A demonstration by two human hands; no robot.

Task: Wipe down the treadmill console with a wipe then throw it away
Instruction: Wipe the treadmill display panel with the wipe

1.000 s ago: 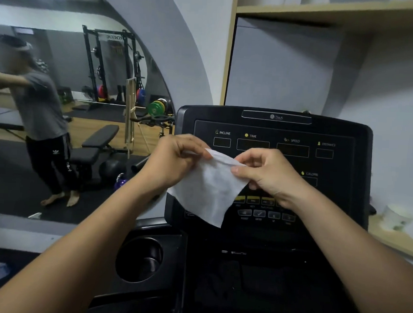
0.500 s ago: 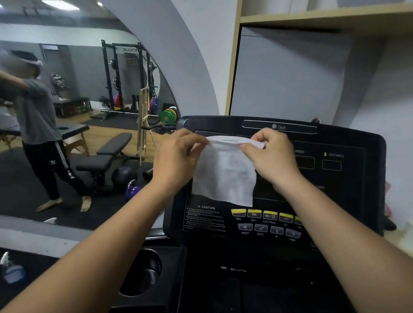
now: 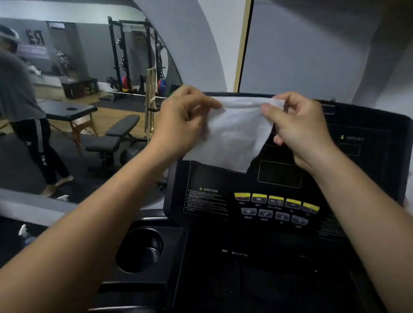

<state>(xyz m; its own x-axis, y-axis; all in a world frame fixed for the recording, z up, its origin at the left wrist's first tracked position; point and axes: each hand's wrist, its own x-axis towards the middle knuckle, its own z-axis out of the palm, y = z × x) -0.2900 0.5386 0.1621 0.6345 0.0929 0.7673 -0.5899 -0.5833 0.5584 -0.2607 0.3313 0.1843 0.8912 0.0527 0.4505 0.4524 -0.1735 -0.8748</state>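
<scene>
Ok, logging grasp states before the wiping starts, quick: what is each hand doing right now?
Left hand: pinches the wipe at its top left corner.
Right hand: pinches the wipe's top right corner.

White wipe (image 3: 234,136), black console (image 3: 378,163) with yellow buttons (image 3: 275,199)

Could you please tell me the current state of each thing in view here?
wipe: spread open, hanging by its top edge before the console.
left hand: pinches the wipe's top left corner.
right hand: pinches the wipe's top right corner.
console: display windows dark, nothing lit.
cup holder: contents too dark to tell.
</scene>
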